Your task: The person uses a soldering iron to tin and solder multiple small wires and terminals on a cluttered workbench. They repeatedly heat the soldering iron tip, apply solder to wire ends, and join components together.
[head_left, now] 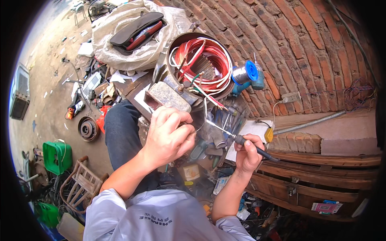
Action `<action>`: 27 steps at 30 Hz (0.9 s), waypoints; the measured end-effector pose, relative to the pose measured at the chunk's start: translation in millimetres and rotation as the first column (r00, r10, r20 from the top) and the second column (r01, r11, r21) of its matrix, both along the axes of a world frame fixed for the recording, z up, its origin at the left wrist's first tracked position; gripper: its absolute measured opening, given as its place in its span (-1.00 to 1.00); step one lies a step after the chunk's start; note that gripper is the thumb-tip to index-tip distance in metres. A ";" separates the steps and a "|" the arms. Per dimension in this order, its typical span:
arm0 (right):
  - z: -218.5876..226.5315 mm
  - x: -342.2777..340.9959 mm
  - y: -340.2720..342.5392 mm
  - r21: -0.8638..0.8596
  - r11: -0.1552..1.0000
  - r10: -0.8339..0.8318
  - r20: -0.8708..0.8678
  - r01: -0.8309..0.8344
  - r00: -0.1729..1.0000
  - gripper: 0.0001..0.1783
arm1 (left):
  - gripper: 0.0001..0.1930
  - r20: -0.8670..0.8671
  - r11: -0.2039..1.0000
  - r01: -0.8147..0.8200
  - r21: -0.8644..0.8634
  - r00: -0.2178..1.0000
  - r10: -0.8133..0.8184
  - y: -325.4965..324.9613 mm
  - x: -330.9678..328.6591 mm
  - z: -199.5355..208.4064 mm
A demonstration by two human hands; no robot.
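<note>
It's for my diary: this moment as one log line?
left hand: thin wire; right hand: soldering iron; nearby: red wire coil

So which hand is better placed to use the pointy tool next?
Right, most likely: the right hand grips the soldering iron by its dark handle, metal tip slanting over toward the left. The left hand, near the grey block, isn't holding the soldering iron.

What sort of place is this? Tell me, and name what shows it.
Likely a small electrical repair workshop: a soldering iron in the right hand, a blue-ended spool of what looks like solder, and a coil of red wire.
</note>
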State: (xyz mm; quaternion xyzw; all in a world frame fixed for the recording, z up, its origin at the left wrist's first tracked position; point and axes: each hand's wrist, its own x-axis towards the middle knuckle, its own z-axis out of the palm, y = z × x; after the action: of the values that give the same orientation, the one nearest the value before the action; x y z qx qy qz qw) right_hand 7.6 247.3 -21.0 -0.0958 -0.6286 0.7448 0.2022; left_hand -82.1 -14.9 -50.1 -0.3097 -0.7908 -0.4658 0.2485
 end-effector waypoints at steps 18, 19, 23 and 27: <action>-4.6 2.6 6.0 0.007 0.998 0.070 -0.029 -0.069 0.997 -0.76 | -0.79 0.006 0.999 -0.018 -0.035 1.000 0.018 1.5 1.1 0.3; -4.9 2.6 6.0 0.008 0.998 0.060 -0.027 -0.060 0.998 -0.76 | -0.79 0.007 0.999 -0.017 -0.036 1.000 0.018 1.2 1.2 0.3; -6.0 1.3 4.9 0.013 0.998 0.060 -0.037 -0.060 0.998 -0.76 | -0.80 0.014 0.999 -0.016 -0.036 1.000 0.017 1.0 1.2 0.7; -4.5 0.9 3.0 0.009 0.999 0.050 -0.035 -0.050 0.998 -0.76 | -0.81 0.008 0.999 -0.025 -0.022 1.000 0.025 1.9 0.8 0.3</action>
State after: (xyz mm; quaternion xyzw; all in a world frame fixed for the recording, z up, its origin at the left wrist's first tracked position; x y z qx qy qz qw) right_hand 8.5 250.3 -25.5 -0.0660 -0.6302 0.7487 0.1949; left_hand -81.2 -13.0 -49.8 -0.3004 -0.8008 -0.4553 0.2475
